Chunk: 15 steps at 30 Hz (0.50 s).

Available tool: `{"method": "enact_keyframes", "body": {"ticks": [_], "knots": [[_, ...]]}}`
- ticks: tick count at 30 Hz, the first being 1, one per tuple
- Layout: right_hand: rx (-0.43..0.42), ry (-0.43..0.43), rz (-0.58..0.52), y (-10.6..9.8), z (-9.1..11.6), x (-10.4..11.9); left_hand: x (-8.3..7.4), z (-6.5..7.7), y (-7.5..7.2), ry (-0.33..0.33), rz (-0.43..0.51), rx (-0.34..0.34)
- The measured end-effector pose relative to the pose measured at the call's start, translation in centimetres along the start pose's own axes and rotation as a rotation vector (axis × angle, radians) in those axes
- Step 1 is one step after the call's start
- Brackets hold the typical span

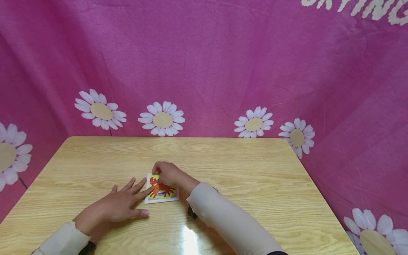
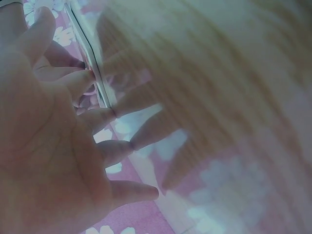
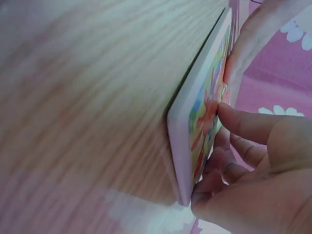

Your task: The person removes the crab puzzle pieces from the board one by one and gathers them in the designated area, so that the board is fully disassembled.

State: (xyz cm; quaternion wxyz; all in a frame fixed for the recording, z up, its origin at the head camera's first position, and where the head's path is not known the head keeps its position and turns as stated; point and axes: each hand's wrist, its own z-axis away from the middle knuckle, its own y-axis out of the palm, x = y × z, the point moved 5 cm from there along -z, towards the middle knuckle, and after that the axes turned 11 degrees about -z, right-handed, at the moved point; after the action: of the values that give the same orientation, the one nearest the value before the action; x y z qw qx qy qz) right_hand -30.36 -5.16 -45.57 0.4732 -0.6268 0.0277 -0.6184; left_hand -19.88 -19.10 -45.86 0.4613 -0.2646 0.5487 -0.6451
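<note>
A small square picture board (image 1: 162, 201) with a pale rim lies flat on the table. Its bright picture has an orange-red, many-legged animal and a rainbow band. My left hand (image 1: 119, 205) is spread flat at the board's left side; its straight index finger reaches onto the picture. From above, my right hand (image 1: 170, 174) bends over the board's far part with curled fingers. In the right wrist view the thumb (image 3: 239, 119) touches the picture (image 3: 207, 112), and the other fingertips are bent against its face. Whether they pinch anything is hidden.
The wooden table (image 1: 255, 177) extends around both hands. Behind it hangs a pink cloth (image 1: 204, 71) printed with white daisies. A bright light reflection (image 1: 189, 241) shows on the tabletop near the front.
</note>
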Motion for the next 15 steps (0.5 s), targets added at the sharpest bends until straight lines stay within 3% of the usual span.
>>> {"method": "enact_keyframes", "body": {"ticks": [15], "knots": [[0.016,-0.032,-0.067,-0.24,-0.34,-0.85,0.00,0.04,0.02,-0.005,0.018,0.011]]}}
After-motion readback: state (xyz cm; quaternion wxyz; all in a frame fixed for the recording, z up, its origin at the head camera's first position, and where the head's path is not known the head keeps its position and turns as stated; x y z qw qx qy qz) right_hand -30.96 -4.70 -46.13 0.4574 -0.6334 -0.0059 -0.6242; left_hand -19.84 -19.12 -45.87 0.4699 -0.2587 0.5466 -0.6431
